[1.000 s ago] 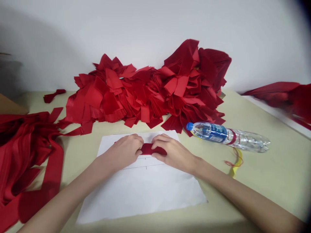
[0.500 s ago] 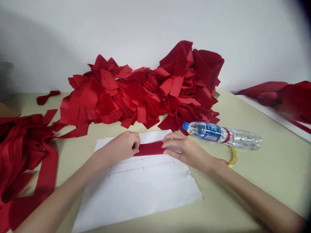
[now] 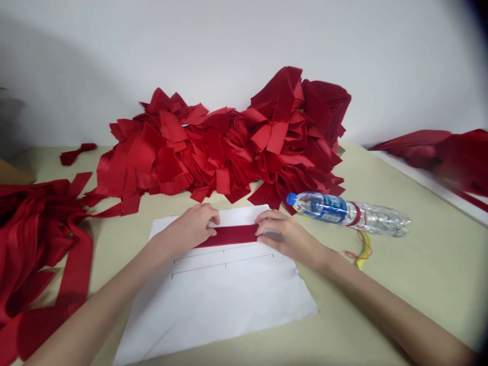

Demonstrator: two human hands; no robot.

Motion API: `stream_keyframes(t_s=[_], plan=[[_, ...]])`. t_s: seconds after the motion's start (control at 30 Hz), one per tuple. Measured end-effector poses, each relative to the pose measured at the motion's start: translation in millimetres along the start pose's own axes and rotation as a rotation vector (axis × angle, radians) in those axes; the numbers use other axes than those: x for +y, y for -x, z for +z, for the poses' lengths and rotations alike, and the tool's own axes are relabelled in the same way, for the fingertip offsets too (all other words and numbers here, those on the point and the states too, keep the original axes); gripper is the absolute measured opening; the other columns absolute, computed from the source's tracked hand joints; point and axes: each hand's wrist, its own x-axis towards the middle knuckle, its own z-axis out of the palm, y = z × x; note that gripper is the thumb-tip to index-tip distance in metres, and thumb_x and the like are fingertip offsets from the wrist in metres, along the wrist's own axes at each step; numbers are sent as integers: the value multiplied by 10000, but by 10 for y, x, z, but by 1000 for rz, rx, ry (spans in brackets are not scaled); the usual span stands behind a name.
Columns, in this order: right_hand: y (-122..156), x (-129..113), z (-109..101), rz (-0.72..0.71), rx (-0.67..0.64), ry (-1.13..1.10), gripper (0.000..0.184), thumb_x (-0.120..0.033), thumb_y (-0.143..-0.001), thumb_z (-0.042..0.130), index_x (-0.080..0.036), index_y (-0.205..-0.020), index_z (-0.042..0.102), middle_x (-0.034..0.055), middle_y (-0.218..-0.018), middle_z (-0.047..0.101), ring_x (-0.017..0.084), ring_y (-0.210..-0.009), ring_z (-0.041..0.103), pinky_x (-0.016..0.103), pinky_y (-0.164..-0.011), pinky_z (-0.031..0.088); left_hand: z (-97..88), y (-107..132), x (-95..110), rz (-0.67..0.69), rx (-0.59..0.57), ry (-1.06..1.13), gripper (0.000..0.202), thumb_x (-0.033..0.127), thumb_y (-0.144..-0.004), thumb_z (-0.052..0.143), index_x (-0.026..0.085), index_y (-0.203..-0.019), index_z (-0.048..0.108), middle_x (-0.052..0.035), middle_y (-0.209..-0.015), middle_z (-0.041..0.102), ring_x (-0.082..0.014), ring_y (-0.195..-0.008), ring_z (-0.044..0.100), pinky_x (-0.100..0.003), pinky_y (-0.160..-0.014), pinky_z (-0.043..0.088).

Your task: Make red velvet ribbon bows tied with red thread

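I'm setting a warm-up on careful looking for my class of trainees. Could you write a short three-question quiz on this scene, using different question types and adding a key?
1. True or false: the bottle stands upright.

2. Multiple choice: what are the left hand and the right hand both touching?
A) The yellow strip
B) The red strip
C) The wall

3. Fill in the gap: the black lines nearest the hands are drawn on a white ____.

Key:
1. False; it lies on its side.
2. B; one hand is toward each end of it.
3. Sheet of paper.
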Motion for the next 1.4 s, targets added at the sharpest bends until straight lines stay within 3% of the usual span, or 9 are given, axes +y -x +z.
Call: stream_keyframes(t_s=[0.23, 0.37, 0.57, 0.73, 0.93, 1.4], plan=[[29, -9, -11, 3, 16, -13, 99, -171, -808, 554, -205, -839, 641, 55, -1018, 579, 171, -968, 556, 362, -917, 435, 13, 0, 25, -21, -16, -5, 69, 158, -697, 527, 210, -662, 554, -19, -754, 603, -184, -700, 562, -281, -584, 422], [41, -12, -10, 49, 29, -68, 92, -174, -800, 562, -204, -843, 638, 52, -1042, 573, 173, -992, 550, 358, -919, 438, -10, -33, 28, -47, -73, 34, 78, 170, -682, 530, 210, -732, 574, 3, -681, 618, -162, -627, 573, -258, -543, 426], [38, 23, 13, 116, 81, -173, 275, -182, -760, 595, -203, -1034, 584, 53, -1062, 577, 154, -944, 557, 319, -814, 505, -54, -75, 30, -74, -146, 89, 83, 205, -648, 551, 205, -699, 617, -1, -664, 636, -150, -606, 588, -241, -544, 451], [39, 40, 23, 143, 89, -194, 277, -213, -748, 616, -205, -1024, 591, 60, -1090, 568, 163, -953, 555, 341, -822, 510, -96, -65, 85, -82, -144, 104, 63, 178, -625, 554, 208, -646, 605, -2, -708, 643, -159, -657, 584, -259, -583, 440], [59, 54, 20, 257, 110, -328, 236, -289, -825, 544, -187, -1037, 560, 67, -1050, 542, 133, -820, 593, 322, -768, 521, -89, -60, 103, -118, -204, 211, 50, 241, -658, 596, 206, -693, 595, -1, -702, 682, -166, -637, 629, -256, -546, 459], [56, 72, 53, 261, 131, -327, 174, -223, -795, 561, -174, -956, 603, 65, -1052, 539, 118, -788, 604, 307, -786, 533, -27, -91, 116, -120, -221, 318, 93, 228, -643, 629, 190, -723, 602, -18, -732, 685, -183, -695, 647, -298, -641, 496]])
